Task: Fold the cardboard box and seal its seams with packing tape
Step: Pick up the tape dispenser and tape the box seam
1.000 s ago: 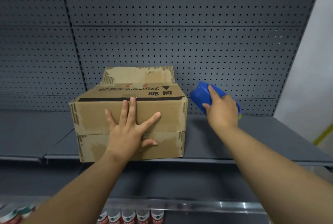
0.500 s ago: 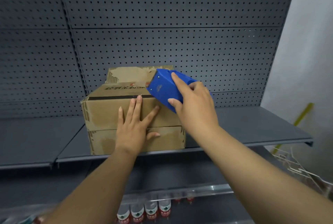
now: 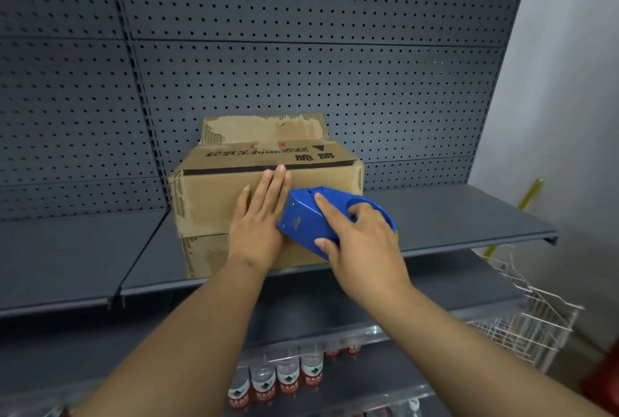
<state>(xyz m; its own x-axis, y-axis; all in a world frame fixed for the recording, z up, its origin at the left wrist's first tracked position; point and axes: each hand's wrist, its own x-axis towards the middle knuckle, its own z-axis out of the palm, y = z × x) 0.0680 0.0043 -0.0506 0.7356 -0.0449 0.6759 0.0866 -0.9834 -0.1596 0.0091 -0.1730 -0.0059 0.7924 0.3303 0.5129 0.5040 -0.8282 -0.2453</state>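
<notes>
A cardboard box (image 3: 214,205) is placed on a grey shelf (image 3: 452,219), close to its front edge. The left hand (image 3: 259,227) is laid flat on the front of the box, fingers straight. A blue tape dispenser (image 3: 315,220) is gripped by the right hand (image 3: 360,240), just right of the left hand, against the box front.

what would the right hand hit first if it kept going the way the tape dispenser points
Probably the left hand, which lies flat on the cardboard box; the blue tape dispenser in the right hand points left at it, nearly touching, though depth is unclear.
</notes>
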